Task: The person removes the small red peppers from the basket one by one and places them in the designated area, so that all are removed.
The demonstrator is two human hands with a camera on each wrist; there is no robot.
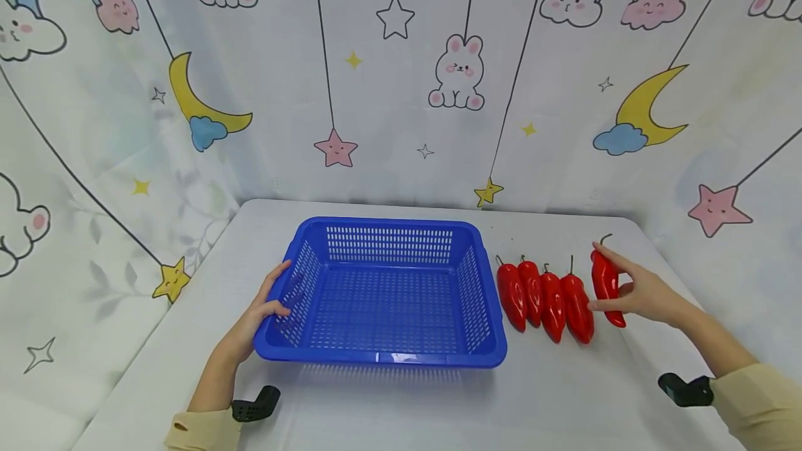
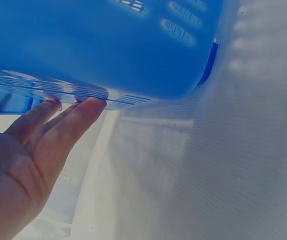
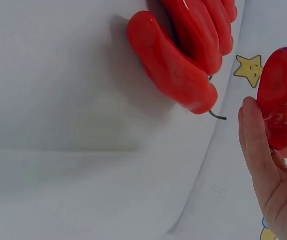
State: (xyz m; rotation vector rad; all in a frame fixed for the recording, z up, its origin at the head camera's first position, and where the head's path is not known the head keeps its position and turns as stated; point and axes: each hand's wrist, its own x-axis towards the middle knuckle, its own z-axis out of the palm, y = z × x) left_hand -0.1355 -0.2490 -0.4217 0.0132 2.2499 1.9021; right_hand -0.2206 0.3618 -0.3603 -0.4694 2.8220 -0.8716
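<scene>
While left hand (image 1: 260,312) steadies basket (image 1: 385,357), right hand (image 1: 642,292) (fingers curled) grips pepper (image 1: 606,282).

head high (looking down), wrists close

The basket (image 1: 382,291) is blue plastic, smooth and a bit shiny, with rows of little slots in its walls and floor. The peppers (image 1: 551,298) are red and very glossy, with bright spots of light on their smooth skin, like plastic or wax. Their thin stems look dark and dull. The table (image 1: 401,402) has a white matt cover with a fine woven look. The backdrop (image 1: 401,89) looks like soft printed cloth with folds.
</scene>
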